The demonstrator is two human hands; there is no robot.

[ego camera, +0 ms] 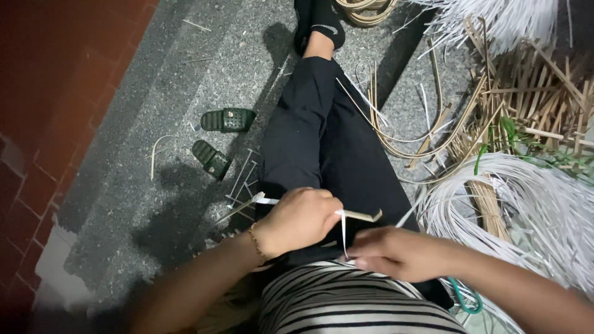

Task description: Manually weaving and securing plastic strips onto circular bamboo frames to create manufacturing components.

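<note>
Fingers of the left hand (300, 218) curled shut around a short flat cane strip (362, 215), its pale end jutting toward the right. A thin white strand (344, 232) hangs from that strip down to the right hand (396, 252), whose fingertips are pressed together, pinching the strand's lower end. Both hands sit over the lap, just above a striped shirt (346, 303). Thin bracelet (254, 241) on the left wrist.

Person seated on a speckled grey stone floor (154, 179), legs in dark trousers (315, 136) stretched toward the far edge, a dark sock (322, 18) on the foot there.

Left of the legs, on the floor: two dark green slippers (219, 139), one upright, one tipped, near each other. A few loose splints (241, 179) lie between slippers and thigh; one curved sliver (156, 154) lies further left.

Right side of the floor: loose loops of tan cane (427, 133) beside the knee, a heap of bamboo slats (532, 93) beyond, and a big coil of white strands (526, 198) near the right forearm. More white strands at the far right corner.

Left edge: reddish brick tiling (55, 93) bordering the stone. A green hook-like item (464, 300) shows under the right forearm; kind unclear.
</note>
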